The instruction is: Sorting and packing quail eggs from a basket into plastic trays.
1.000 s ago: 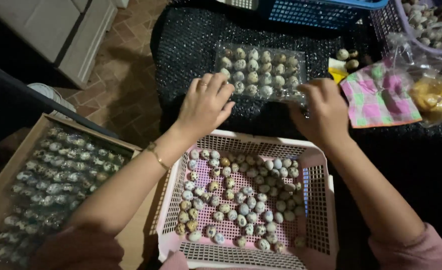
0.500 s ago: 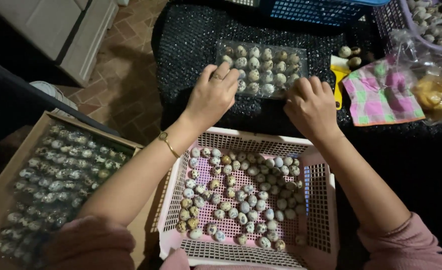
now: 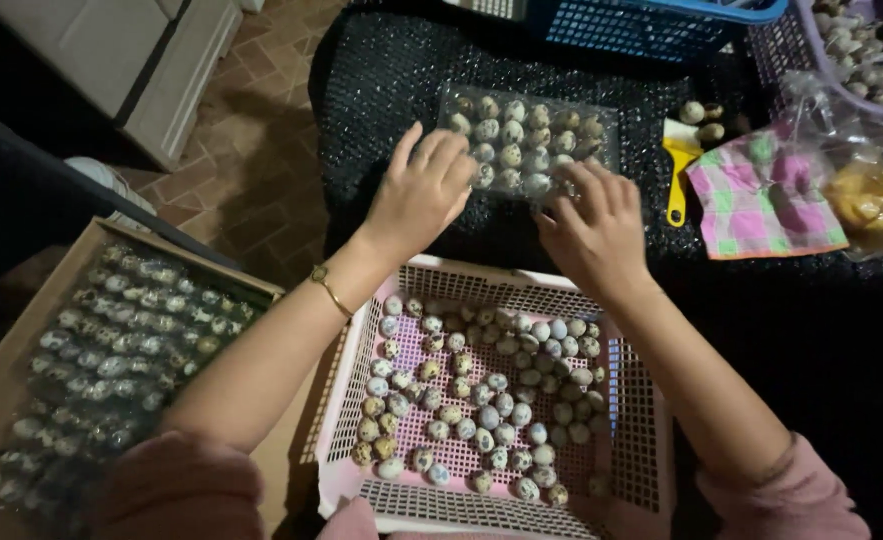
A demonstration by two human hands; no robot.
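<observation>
Overall light: dim, with dark surroundings; the centre is lit from above and near the camera.
Brightest parts: the hands (image 3: pixel 423 192) (image 3: pixel 589 222), the forearms and the pink basket (image 3: pixel 651 420) are lit most strongly.
Falloff: brightness is lost quickly toward the edges; the lower right corner and the left margin are nearly black.
Glare: small highlights are seen on the clear egg tray (image 3: pixel 527 140) and on the plastic bag (image 3: pixel 866 190).
Shadows: soft shadow is cast under the hands onto the black cloth (image 3: pixel 391 70).
Sharpness: the centre is fairly sharp; the box (image 3: pixel 1 400) at left is soft and murky.
Distortion: slight wide-angle stretching is noticed at the corners.
</observation>
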